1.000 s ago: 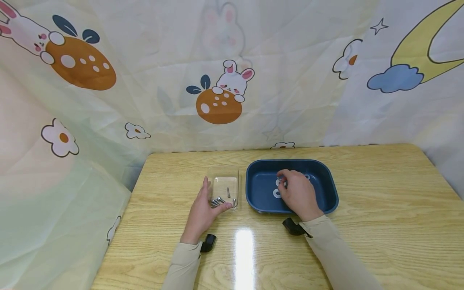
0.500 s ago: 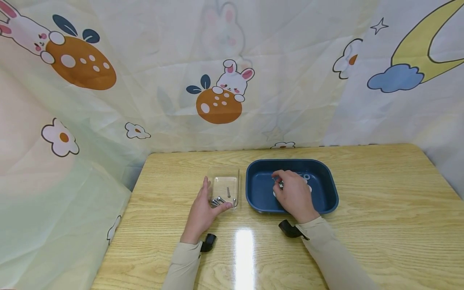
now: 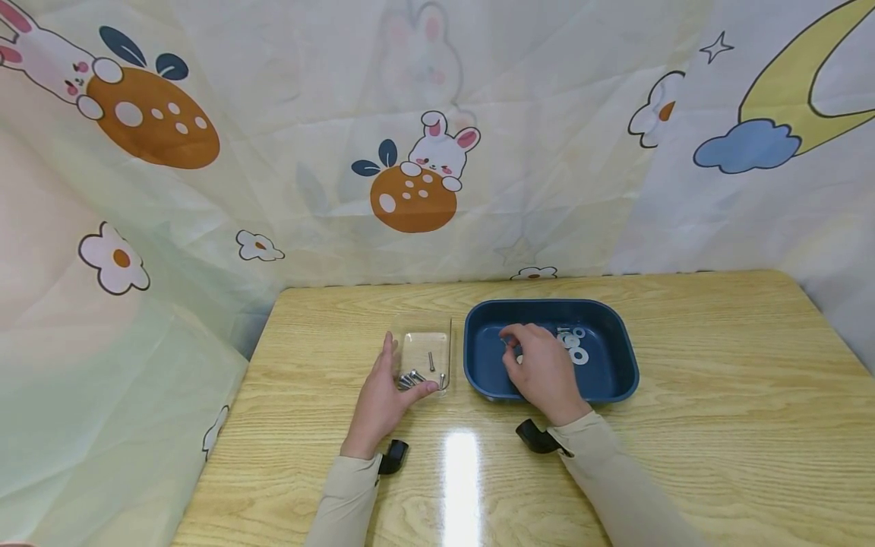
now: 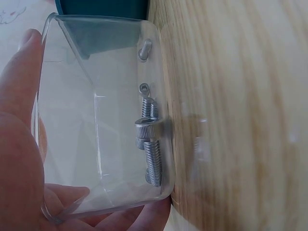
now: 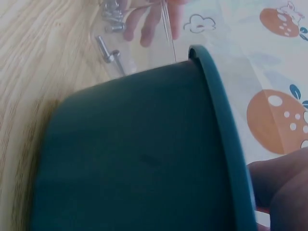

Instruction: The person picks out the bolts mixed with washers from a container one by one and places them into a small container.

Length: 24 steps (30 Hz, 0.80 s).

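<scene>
My left hand (image 3: 379,406) holds a clear plastic box (image 3: 425,323), thumb along its near side and the other fingers at its left. In the left wrist view, several socket-head screws (image 4: 153,161) lie in the bottom of that box (image 4: 72,120). Inside the dark blue bin (image 3: 478,380), my right hand (image 3: 543,372) has its thumb and index finger bent close together around a small, thin metal piece (image 3: 505,341), too small to make out fully. Several washers (image 3: 579,355) lie in the bin to the right of this hand, and one shows partly under it.
Box and bin stand side by side on a wooden table (image 3: 718,395), a narrow gap between them. A patterned cloth (image 3: 547,152) hangs behind the table's far edge. Close in the right wrist view is the bin's outer wall (image 5: 134,154).
My right hand has shifted left inside the bin, uncovering washers and a small screw-like piece on its right. The left hand and the box have stayed in place.
</scene>
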Motion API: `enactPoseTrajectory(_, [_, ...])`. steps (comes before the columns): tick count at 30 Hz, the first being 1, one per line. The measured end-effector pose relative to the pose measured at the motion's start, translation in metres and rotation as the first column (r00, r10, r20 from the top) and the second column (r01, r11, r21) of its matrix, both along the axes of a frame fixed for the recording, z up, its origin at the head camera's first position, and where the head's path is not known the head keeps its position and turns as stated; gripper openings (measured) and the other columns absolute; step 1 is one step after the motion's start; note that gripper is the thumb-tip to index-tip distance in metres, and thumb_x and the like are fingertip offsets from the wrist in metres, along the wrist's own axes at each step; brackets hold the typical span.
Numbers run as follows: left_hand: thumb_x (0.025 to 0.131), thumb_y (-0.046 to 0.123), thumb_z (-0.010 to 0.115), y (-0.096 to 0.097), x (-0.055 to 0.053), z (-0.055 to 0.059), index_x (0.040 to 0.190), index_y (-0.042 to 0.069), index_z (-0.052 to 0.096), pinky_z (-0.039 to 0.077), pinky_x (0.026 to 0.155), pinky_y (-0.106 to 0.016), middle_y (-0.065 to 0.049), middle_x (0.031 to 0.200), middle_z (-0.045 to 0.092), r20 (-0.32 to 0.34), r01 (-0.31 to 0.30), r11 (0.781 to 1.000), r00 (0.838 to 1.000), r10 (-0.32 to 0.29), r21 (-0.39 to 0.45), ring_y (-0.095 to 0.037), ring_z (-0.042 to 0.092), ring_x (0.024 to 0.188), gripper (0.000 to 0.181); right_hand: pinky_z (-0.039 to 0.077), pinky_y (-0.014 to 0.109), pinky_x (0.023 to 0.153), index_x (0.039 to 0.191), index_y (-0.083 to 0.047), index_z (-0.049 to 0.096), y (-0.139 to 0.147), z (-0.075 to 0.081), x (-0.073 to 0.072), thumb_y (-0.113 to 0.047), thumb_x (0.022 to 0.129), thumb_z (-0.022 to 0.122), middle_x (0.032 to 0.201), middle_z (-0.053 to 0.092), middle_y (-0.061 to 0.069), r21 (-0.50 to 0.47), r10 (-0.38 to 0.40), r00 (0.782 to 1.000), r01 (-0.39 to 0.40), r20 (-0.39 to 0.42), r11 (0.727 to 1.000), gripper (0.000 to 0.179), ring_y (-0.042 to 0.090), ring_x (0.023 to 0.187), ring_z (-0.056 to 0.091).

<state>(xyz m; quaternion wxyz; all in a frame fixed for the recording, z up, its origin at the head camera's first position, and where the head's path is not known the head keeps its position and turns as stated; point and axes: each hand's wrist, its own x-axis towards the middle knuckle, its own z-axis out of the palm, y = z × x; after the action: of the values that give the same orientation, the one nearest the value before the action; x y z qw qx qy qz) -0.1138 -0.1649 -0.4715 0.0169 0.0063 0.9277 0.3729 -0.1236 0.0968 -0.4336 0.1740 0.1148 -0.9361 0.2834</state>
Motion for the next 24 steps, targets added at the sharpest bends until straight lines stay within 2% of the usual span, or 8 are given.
enactPoseTrajectory(10, [0.067, 0.057, 0.074, 0.001, 0.0, 0.002, 0.149, 0.026, -0.003, 0.029, 0.105, -0.05, -0.005, 0.149, 0.029, 0.001, 0.005, 1.0, 1.0, -0.005, 0.006, -0.03, 0.032, 0.132, 0.117, 0.038, 0.024, 0.049, 0.099, -0.015, 0.069, -0.011, -0.001, 0.003, -0.009, 0.081, 0.061, 0.079, 0.059, -0.005, -0.026, 0.006, 1.0, -0.006, -0.016, 1.0, 0.02, 0.009, 0.063, 0.047])
enactPoseTrajectory(24, [0.066, 0.059, 0.073, 0.002, 0.001, 0.004, 0.149, 0.026, -0.004, 0.028, 0.105, -0.049, -0.006, 0.149, 0.029, 0.009, 0.002, 1.0, 1.0, -0.002, 0.013, -0.031, 0.031, 0.133, 0.118, 0.042, 0.028, 0.06, 0.097, -0.014, 0.069, -0.026, 0.0, 0.005, -0.007, 0.081, 0.062, 0.079, 0.059, -0.006, -0.066, 0.048, 0.998, -0.051, -0.048, 0.996, 0.019, 0.009, 0.066, 0.047])
